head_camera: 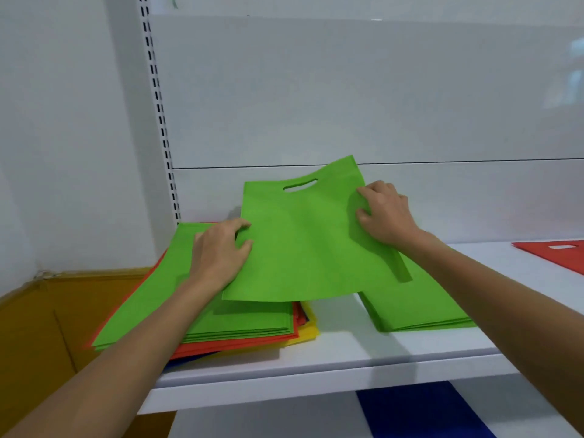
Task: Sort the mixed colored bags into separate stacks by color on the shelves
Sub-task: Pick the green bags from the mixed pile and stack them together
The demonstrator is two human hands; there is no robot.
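A green bag (300,241) hung flat between two bare hands above a white shelf (316,371), its lower edge held just clear of the stacks beneath and its oval handle slot (300,184) toward the back panel (347,90). The left hand (218,248) pinched the bag's left edge, thumb on the upper face and fingers curled round the border. The right hand (385,213) gripped the right edge the same way, the cloth puckered under its fingertips.

Below the left hand lay a mixed pile (221,330) near the shelf's left end: several green bags on top, red ones under them, then yellow, with blue showing at the bottom front edge. The layers were fanned and not squared. Just beside it to the right, with a strip of bare shelf between, sat an all-green stack (420,308), partly covered by the held bag and the right forearm. A single red bag (556,252) lay well apart at the shelf's far right, cut off by the frame. Blue bags (420,412) rested on the lower shelf (252,418). A slotted upright (158,99) ran up the unit's left side.
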